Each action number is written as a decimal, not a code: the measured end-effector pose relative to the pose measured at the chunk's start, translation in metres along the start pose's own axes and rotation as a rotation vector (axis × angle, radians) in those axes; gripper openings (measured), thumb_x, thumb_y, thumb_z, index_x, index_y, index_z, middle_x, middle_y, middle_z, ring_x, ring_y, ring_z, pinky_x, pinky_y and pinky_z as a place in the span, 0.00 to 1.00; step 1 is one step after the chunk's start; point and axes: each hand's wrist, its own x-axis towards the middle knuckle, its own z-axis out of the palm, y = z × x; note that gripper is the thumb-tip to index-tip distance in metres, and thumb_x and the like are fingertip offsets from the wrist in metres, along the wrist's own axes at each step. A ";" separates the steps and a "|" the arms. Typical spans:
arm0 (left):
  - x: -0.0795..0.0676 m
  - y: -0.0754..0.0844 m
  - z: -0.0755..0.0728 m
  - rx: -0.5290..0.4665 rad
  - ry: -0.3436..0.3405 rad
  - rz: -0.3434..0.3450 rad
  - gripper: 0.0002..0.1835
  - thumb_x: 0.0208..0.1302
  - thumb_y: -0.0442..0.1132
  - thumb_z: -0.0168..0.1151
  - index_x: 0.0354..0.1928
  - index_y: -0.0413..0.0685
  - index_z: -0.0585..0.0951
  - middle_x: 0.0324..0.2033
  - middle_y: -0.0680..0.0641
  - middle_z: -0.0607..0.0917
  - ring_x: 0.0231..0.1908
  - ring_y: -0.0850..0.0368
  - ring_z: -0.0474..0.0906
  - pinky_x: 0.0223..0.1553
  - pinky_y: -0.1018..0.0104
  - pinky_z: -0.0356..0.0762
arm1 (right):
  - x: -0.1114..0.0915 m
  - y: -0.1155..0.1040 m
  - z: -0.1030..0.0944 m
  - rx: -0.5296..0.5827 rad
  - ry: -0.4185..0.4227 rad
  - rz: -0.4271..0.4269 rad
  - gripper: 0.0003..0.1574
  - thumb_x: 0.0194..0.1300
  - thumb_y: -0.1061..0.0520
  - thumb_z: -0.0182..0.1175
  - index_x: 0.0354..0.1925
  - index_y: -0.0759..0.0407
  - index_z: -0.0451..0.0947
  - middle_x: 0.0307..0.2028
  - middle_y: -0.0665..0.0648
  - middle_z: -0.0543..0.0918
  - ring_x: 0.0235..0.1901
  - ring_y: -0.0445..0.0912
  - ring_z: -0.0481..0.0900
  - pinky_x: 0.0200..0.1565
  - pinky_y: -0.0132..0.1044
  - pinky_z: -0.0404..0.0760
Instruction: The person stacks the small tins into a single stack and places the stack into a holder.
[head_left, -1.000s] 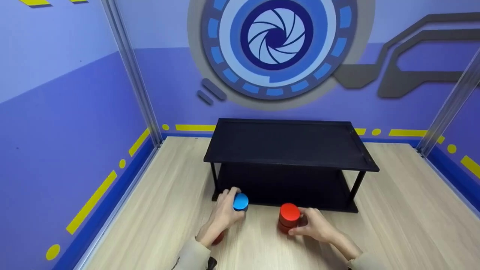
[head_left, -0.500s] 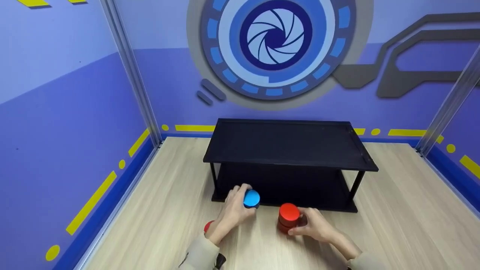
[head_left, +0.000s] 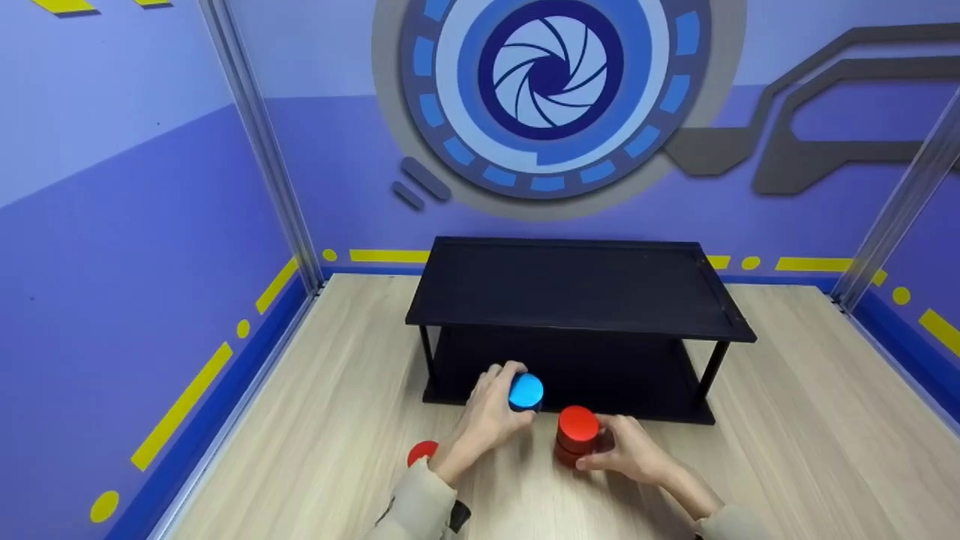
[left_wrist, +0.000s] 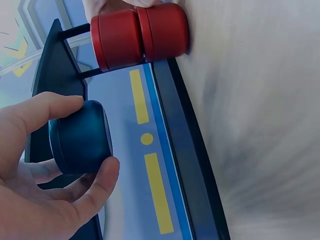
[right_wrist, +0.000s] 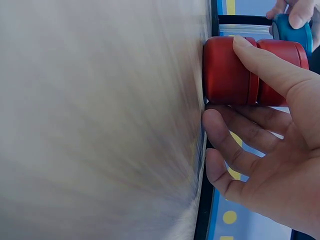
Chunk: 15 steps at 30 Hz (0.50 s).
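My left hand (head_left: 489, 415) grips a small round blue tin (head_left: 526, 391) with a lid, thumb on one side and fingers on the other. In the left wrist view this blue tin (left_wrist: 82, 137) is held up off the wooden table. Just to its right, two red tins (head_left: 577, 427) stand stacked upright on the table. My right hand (head_left: 634, 450) pinches the stack from the right; in the right wrist view the thumb lies across the lower red tin (right_wrist: 227, 72). Another red tin (head_left: 422, 452) shows beside my left wrist, partly hidden by the sleeve.
Behind the hands stands a black two-tier shelf (head_left: 570, 289), with thin posts and a lower board (head_left: 600, 375). The wooden table (head_left: 352, 352) reaches to blue printed walls (head_left: 150, 262) at the left, back and right. Metal corner posts (head_left: 262, 142) stand at the back.
My left hand has carried the blue tin to the right, closer to the red stack. The single red tin by my left wrist has come more into view. My right hand stays at the stack.
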 end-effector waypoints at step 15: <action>0.006 0.024 0.009 -0.014 -0.014 0.037 0.31 0.48 0.42 0.73 0.57 0.54 0.73 0.49 0.47 0.79 0.50 0.51 0.74 0.49 0.55 0.75 | 0.001 0.000 0.000 0.018 -0.017 0.017 0.33 0.49 0.49 0.74 0.51 0.61 0.78 0.43 0.56 0.87 0.40 0.40 0.83 0.43 0.39 0.82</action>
